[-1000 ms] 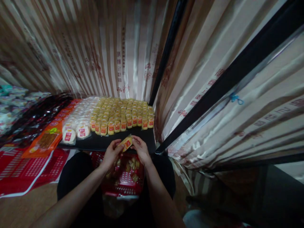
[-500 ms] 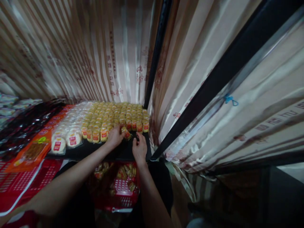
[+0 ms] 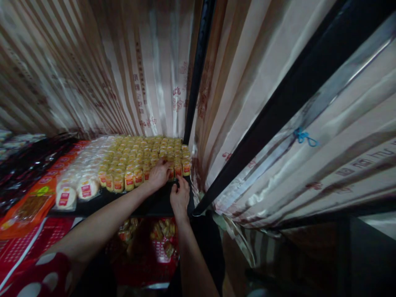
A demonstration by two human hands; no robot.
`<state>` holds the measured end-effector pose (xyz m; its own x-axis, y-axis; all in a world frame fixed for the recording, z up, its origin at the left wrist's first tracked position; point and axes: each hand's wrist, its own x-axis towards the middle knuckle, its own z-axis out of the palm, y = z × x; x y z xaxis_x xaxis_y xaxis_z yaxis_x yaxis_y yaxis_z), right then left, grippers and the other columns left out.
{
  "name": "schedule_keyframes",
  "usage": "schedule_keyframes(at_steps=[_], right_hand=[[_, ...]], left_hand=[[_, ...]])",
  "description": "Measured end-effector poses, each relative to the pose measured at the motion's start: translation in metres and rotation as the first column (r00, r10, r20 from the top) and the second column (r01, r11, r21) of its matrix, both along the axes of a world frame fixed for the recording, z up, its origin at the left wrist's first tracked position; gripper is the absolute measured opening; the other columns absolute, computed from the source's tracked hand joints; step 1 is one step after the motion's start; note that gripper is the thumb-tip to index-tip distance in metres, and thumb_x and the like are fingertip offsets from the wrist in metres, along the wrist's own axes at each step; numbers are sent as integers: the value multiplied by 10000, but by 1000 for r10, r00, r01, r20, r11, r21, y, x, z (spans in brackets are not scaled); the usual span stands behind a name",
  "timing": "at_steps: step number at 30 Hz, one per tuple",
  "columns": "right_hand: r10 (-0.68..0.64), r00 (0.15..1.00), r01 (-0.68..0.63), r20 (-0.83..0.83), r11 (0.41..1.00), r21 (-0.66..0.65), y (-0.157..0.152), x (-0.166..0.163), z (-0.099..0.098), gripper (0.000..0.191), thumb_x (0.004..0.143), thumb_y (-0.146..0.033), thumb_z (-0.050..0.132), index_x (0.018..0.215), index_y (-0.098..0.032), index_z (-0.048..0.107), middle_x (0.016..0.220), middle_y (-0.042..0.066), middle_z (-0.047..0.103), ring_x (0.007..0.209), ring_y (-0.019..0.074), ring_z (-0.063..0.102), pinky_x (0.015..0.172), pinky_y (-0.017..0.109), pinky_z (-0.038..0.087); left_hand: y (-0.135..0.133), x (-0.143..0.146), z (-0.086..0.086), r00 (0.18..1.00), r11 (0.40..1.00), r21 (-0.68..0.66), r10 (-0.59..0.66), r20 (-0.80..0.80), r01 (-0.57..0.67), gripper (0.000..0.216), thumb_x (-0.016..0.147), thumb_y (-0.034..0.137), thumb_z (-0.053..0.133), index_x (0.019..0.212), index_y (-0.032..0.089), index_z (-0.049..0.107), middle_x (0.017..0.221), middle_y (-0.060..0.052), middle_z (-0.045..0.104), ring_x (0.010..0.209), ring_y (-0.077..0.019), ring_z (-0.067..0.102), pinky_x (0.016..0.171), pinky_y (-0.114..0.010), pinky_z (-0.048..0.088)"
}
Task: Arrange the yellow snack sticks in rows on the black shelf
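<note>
Rows of small yellow snack packets (image 3: 130,159) with red-and-white labels stand upright on a black shelf (image 3: 148,206). My left hand (image 3: 159,175) is at the front row toward the right, its fingers closed on the top of one snack packet (image 3: 170,174); the fingers partly cover it. Just right of it and nearer me, my right hand (image 3: 180,196) has thumb and forefinger apart, holding nothing I can see. Its fingertips are close to the front packets.
Left of the yellow packets lie round white packaged cakes (image 3: 88,187), orange bags (image 3: 32,204) and dark shiny packs (image 3: 24,169). Below the shelf a red basket (image 3: 162,251) holds loose yellow packets. A black pole (image 3: 247,138) and pale printed curtains (image 3: 161,74) bound the right and back.
My left hand has moved right and brought the tilted packet from in front of the row into the front row. My right hand stays close by. The view has shifted slightly.
</note>
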<state>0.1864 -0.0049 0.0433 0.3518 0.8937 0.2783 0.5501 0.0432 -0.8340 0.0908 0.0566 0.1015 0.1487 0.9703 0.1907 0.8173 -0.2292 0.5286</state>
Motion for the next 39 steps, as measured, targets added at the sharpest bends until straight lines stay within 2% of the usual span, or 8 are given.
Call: schedule_keyframes(at_steps=[4, 9, 14, 18, 21, 27, 32, 39], right_hand=[[-2, 1000, 3, 17, 1000, -17, 2, -2, -3, 445, 789, -120, 405, 1213, -109, 541, 1248, 134, 523, 1181, 218, 452, 1004, 360, 365], [-5, 1000, 5, 6, 1000, -23, 4, -1, -6, 456, 796, -129, 402, 1234, -112, 525, 1273, 129, 508, 1187, 212, 456, 1012, 346, 361], [-8, 1000, 8, -8, 1000, -15, 2, -1, -2, 452, 790, -132, 404, 1220, -131, 543, 1254, 116, 512, 1164, 209, 466, 1010, 341, 361], [15, 1000, -15, 2, 1000, 14, 2, -2, 2, 450, 782, -100, 374, 1182, -131, 578, 1152, 106, 553, 1113, 190, 481, 998, 312, 364], [56, 998, -55, 35, 998, -33, 3, -3, 2, 464, 778, -87, 358, 1178, -138, 586, 1118, 106, 559, 1070, 197, 492, 975, 316, 378], [104, 987, -91, 119, 989, -113, 1, -5, 0, 478, 786, -103, 365, 1221, -153, 557, 1130, 115, 555, 1060, 226, 481, 956, 347, 383], [131, 982, -120, 133, 989, -91, 0, -5, 1, 484, 780, -103, 369, 1229, -161, 543, 1142, 103, 571, 1055, 223, 479, 958, 350, 375], [118, 987, -114, 105, 993, -43, 4, -5, -4, 478, 770, -103, 377, 1216, -146, 544, 1185, 103, 569, 1104, 217, 470, 986, 370, 364]], left_hand=[[4, 2, -6, 992, 998, 59, -1, -126, 9, 343, 831, 163, 487, 1165, 206, 549, 1210, -90, 498, 993, -186, 569, 886, -300, 456], [-1, 4, -17, 997, 989, 128, 75, -32, -71, 393, 813, 161, 526, 1200, 150, 460, 1215, -134, 456, 945, -185, 589, 804, -290, 493], [-7, 5, -24, 992, 974, 185, 122, 39, -128, 328, 816, 163, 526, 1127, 118, 433, 1126, -137, 465, 866, -185, 588, 746, -312, 503], [-7, 6, -26, 996, 983, 162, 90, -22, -85, 190, 831, 154, 498, 1019, 132, 479, 1066, -113, 484, 851, -187, 576, 713, -301, 499], [-3, 5, -27, 998, 989, 143, 40, -48, -33, 127, 848, 146, 465, 969, 145, 502, 1037, -98, 505, 846, -178, 572, 736, -300, 493], [-3, 4, -30, 999, 990, 139, 22, -30, -18, 138, 865, 179, 457, 986, 156, 519, 1057, -91, 524, 888, -178, 568, 775, -300, 487], [-10, 6, -34, 999, 992, 123, 33, -11, -32, 202, 874, 178, 441, 1064, 158, 504, 1103, -100, 518, 893, -176, 584, 765, -281, 491], [-11, 5, -41, 999, 990, 138, -34, 8, 33, 235, 869, 145, 428, 1092, 168, 498, 1094, -87, 516, 967, -172, 563, 811, -280, 486]])
